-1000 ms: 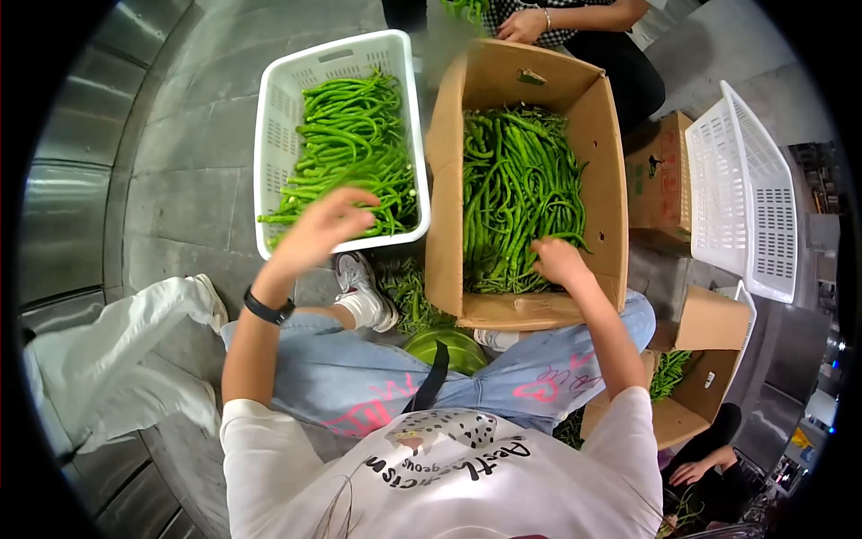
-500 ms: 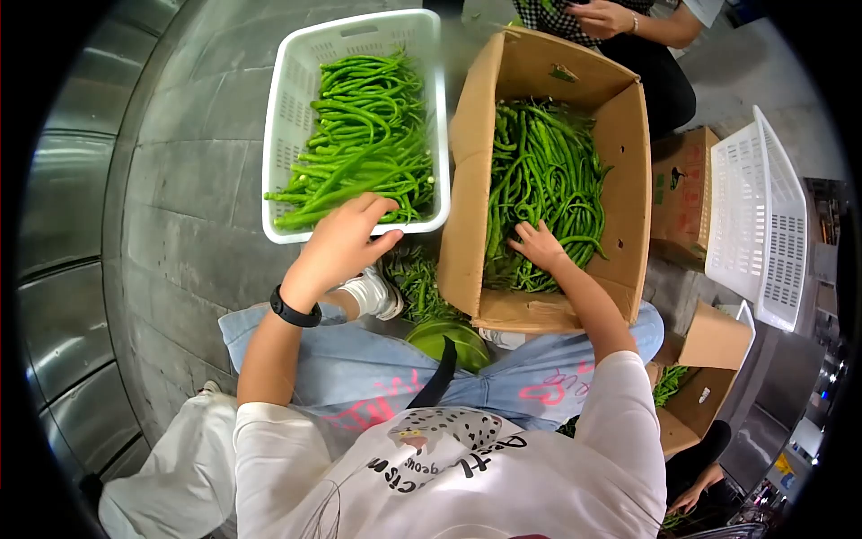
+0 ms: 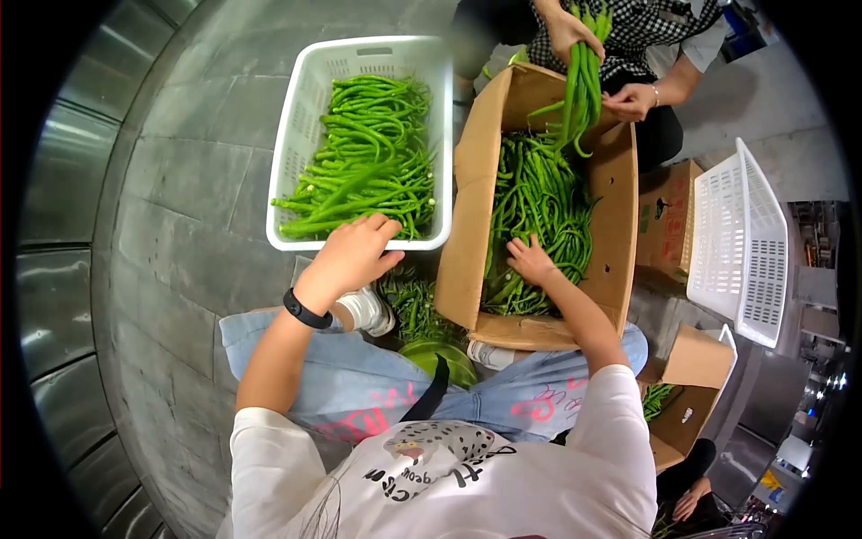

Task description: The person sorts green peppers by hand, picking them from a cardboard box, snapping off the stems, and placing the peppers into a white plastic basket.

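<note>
- The right hand [image 3: 530, 260] is down in the cardboard box [image 3: 467, 260], in the middle of the frame, on top of the green peppers [image 3: 539, 193]. Its fingers are pushed in among them, so I cannot tell if they grip any.
- The left hand [image 3: 355, 253] rests on the near rim of the white basket [image 3: 292, 153], just left of the box. Its fingers are loosely bent and hold nothing that I can see. The tips touch the basket pile [image 3: 368, 157].
- What could go wrong: the peppers in the box are tangled (lots of them curl). A pull on one might drag others over the wall and onto the floor [image 3: 189, 207]. Some spilled peppers [image 3: 413, 296] lie there between box and basket.
- A co-worker's hand [image 3: 570, 31] at the top of the frame holds a bunch [image 3: 582, 85] right over the box. Hands from two people in one box could bump.
- A hard squeeze could snap a thin pepper.
- Which way they point: in the box the peppers lie long-ways, up and down the frame, along the box. In the basket most lie across, left to right, a bit slanted. The bunch hangs down, tips toward the box.
</note>
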Motion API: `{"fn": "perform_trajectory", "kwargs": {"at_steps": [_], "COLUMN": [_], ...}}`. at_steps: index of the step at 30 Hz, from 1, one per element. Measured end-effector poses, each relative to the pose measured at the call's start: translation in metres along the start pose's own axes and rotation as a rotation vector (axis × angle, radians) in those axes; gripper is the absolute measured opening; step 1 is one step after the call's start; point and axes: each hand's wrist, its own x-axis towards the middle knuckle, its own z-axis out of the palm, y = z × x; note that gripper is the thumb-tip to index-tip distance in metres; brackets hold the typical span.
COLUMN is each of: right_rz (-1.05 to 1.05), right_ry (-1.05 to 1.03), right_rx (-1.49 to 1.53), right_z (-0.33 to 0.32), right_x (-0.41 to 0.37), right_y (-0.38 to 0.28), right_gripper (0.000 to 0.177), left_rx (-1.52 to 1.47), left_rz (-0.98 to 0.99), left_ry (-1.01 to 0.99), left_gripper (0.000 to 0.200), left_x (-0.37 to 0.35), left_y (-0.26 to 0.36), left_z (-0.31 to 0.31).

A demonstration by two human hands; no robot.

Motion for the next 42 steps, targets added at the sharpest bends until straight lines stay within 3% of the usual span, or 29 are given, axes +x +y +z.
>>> {"fn": "perform_trajectory", "kwargs": {"at_steps": [1,4,8,15,23,27,30,31,35,38,42], "right_rz": [0.011,-0.037,-0.047,-0.058,0.125,0.087,0.247,0.418,0.443,0.453,0.388], "right_ry": [0.005,0.024,0.133,0.212,0.577,0.844,0.807,0.824,0.903,0.845,0.730], "right_rx": [0.027,0.106,0.131,0.313,0.660,0.932,1.145,1.392,1.586,1.518,1.690], "right_z": [-0.002,-0.019,-0.039,-0.068,-0.113,-0.137,-0.132,-0.145,-0.179,-0.200,-0.212], "right_x": [-0.005,-0.033,-0.059,-0.082,-0.125,-0.138,-0.149,-0.150,-0.156,-0.162,-0.173], "right_y": [0.004,0.020,0.033,0.046,0.055,0.039,0.026,0.012,0.000,-0.001,-0.001], "right_gripper": [0.038,0.036,0.050,0.043,0.033,0.026,0.039,0.039,0.039,0.039,0.038], "left_rx": [0.016,0.068,0.088,0.094,0.126,0.104,-0.020,-0.085,-0.307,-0.552,-0.740], "left_rz": [0.007,0.029,0.057,0.034,0.091,0.126,0.168,0.184,0.215,0.276,0.350], "left_ry": [0.013,0.018,-0.008,-0.039,0.056,0.107,0.098,0.089,0.142,0.181,0.230], "left_gripper": [0.033,0.033,0.032,0.033,0.033,0.032,0.030,0.029,0.023,0.023,0.050], "left_x": [-0.001,-0.002,0.000,0.001,0.004,0.006,0.010,0.012,0.015,0.027,0.070], "left_y": [0.000,0.000,0.004,0.000,0.006,0.009,0.019,0.022,0.039,0.055,0.098], "left_z": [0.000,0.002,0.006,0.009,0.011,0.010,0.008,0.006,0.009,0.017,0.036]}}
